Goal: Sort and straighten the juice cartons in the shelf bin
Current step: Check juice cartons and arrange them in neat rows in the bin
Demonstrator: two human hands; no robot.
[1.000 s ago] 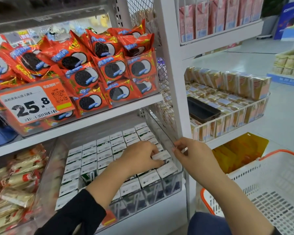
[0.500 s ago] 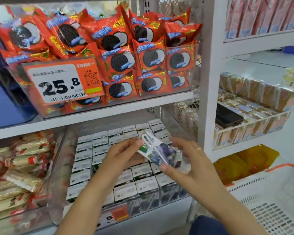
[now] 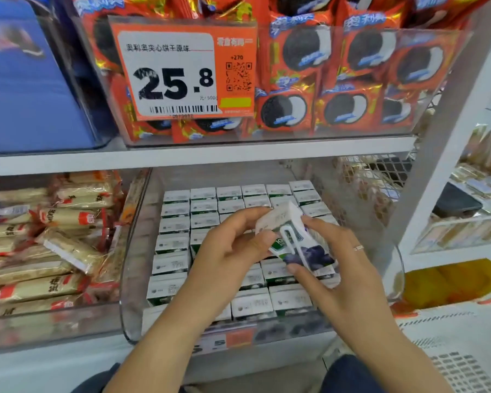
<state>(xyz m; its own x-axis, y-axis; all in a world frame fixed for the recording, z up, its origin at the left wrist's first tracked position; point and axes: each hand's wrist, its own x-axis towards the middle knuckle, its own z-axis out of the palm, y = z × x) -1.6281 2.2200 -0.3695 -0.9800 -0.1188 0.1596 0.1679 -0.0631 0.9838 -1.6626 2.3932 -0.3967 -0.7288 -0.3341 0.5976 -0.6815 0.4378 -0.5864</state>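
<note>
While both of my hands hold it, one juice carton [image 3: 292, 236] sits tilted above the clear bin [image 3: 131, 268], lifted out of the rows. To the left of my grip lies a heap of tan wafer packs [image 3: 48, 245], too jumbled to count. My left hand [image 3: 230, 251] pinches the carton's upper left corner, thumb on its face and fingers curled over the top. Under my hands the packed cartons [image 3: 173, 242] stand upright in about six columns, white tops up; my arms hide some, so I cannot give a total. The held carton is white with a green band, dark berries and a wrapped straw stuck slantwise across its front. My right hand [image 3: 338, 268], one ring on it, grasps its lower right side.
</note>
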